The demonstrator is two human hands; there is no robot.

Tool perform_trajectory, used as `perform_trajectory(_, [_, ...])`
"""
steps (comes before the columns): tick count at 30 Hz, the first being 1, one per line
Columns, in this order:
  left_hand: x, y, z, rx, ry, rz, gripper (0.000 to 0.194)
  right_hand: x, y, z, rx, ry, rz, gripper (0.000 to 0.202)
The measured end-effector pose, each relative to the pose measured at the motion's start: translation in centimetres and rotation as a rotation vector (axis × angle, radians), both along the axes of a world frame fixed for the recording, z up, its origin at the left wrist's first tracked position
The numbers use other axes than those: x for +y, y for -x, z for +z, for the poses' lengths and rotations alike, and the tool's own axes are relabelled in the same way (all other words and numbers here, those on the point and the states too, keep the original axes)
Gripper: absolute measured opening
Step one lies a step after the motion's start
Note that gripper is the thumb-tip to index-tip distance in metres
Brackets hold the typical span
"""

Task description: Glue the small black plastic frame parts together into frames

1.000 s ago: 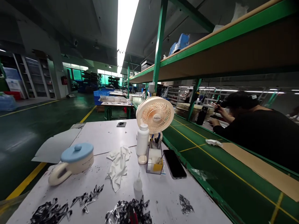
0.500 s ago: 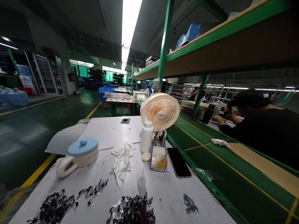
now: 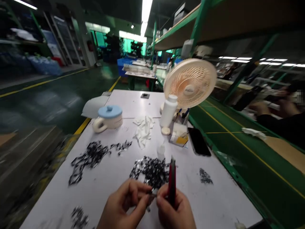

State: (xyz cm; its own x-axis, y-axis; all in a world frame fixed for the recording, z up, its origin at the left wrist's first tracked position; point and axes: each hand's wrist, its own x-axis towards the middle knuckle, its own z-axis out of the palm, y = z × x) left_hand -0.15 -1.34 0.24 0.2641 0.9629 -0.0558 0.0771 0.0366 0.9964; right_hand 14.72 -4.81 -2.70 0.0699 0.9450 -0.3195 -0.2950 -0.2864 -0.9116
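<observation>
Low in the head view, my left hand pinches a small dark part between thumb and fingers. Close against it, my right hand is closed around a slim red-and-black hand tool, which stands upright; blur hides its exact kind. My right thumb and fingertip also meet at the small part. Just beyond both hands lies a heap of black and silvery clip-like parts. A second heap of such parts spreads to the left, and a small pile of tiny dark pieces is on the right.
Farther back on the white table stand a blue-lidded mug, a crumpled white cloth, a small dropper bottle, a white bottle, a fan, a tool holder and a phone. A co-worker's arms show at right.
My view has tipped down and turned left, so the table things sit higher and farther right. Both hands have come into view, with the small part and the red-and-black tool.
</observation>
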Motion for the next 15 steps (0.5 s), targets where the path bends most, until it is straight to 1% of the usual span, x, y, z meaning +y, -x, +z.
perform_trajectory(2, [0.0,0.2,0.5,-0.033,-0.081,0.024,0.029,0.2,0.3,0.5,0.033,0.059,0.019,0.050])
perform_trajectory(3, [-0.1,0.3,0.7,-0.048,-0.096,0.021,0.028,0.3,0.5,0.9,0.043,0.079,0.018,0.047])
perform_trajectory(6, [-0.3,0.6,1.0,-0.081,-0.156,0.025,0.027,0.7,1.2,2.2,0.063,0.107,-0.050,0.044])
perform_trajectory(8, [-0.3,0.8,1.2,-0.072,-0.203,0.035,0.028,0.8,1.6,2.6,0.085,0.107,-0.104,0.040])
perform_trajectory(10, [-0.3,0.9,1.3,-0.051,-0.245,0.045,0.028,0.7,1.8,2.4,0.116,0.077,-0.104,0.035])
perform_trajectory(13, [-0.2,1.0,1.4,-0.030,-0.294,0.044,0.028,0.4,1.8,1.7,0.151,-0.033,-0.087,0.026])
perform_trajectory(15, [-0.2,1.0,1.3,-0.024,-0.319,0.035,0.027,0.3,1.8,1.4,0.152,-0.102,-0.115,0.020])
